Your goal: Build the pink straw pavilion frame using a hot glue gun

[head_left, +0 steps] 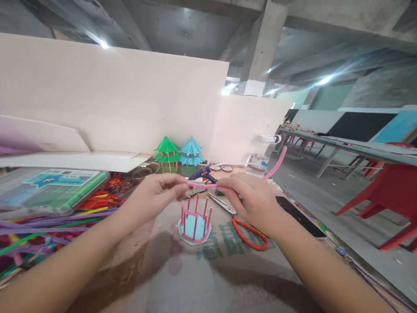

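A pink pipe cleaner [203, 185] stretches between my two hands above the table. My left hand [161, 193] pinches one end of it. Farther along, the fingers of my right hand [249, 195] are closed on it, and its free end sticks up beyond that hand. Just below stands a small model [194, 226] with a pale blue many-sided base, several upright pink posts and pink strips around them. Orange-handled scissors [249, 234] lie under my right hand, blades partly open. A dark blue glue gun [203, 174] rests behind the pipe cleaner, partly hidden.
Green [167, 150] and blue [191, 150] pavilion models stand at the back. Loose pipe cleaners [48, 230] and a plastic case [55, 189] fill the left side. A phone [299, 216] lies at right, near a clear bottle [260, 158]. A red chair [384, 191] stands beyond.
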Motion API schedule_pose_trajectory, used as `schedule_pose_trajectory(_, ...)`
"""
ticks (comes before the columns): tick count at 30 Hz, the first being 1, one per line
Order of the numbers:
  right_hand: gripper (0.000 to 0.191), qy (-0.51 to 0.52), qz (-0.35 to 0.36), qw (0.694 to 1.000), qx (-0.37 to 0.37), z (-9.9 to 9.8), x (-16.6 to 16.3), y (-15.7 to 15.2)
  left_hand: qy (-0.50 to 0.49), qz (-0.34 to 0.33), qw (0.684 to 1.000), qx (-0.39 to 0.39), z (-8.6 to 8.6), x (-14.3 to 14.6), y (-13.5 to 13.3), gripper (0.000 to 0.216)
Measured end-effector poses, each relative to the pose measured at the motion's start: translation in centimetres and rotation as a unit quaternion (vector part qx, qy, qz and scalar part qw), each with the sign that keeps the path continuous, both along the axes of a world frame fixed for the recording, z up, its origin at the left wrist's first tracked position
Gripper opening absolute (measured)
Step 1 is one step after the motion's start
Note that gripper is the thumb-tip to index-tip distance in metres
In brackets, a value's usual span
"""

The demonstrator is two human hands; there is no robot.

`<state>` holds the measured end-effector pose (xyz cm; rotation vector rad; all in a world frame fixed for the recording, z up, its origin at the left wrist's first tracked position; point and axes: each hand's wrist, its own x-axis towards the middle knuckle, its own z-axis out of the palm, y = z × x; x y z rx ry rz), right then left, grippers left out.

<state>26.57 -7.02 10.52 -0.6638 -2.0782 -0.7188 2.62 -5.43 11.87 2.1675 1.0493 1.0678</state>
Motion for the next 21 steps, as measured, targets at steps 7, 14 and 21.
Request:
schedule_pose_trajectory(7, 0.016, 0.033, 0.002, 0.999, -0.018, 0.4, 0.9, 0.5, -0.172, 0.141, 0.971, 0.084, 2.2, -2.5, 0.4, 0.029)
schedule_pose_trajectory(14, 0.015, 0.025, -0.005, 1.0, -0.01, 0.4, 0.8, 0.6, -0.07, 0.322, 0.899, 0.29, 3.6, -5.5, 1.8, 0.029)
schedule_pose_trajectory(21, 0.021, 0.006, -0.013, 1.0, -0.021, 0.1, -0.1, 0.1, 0.111, 0.149, 0.926, 0.328, 1.7, -3.0, 1.1, 0.034)
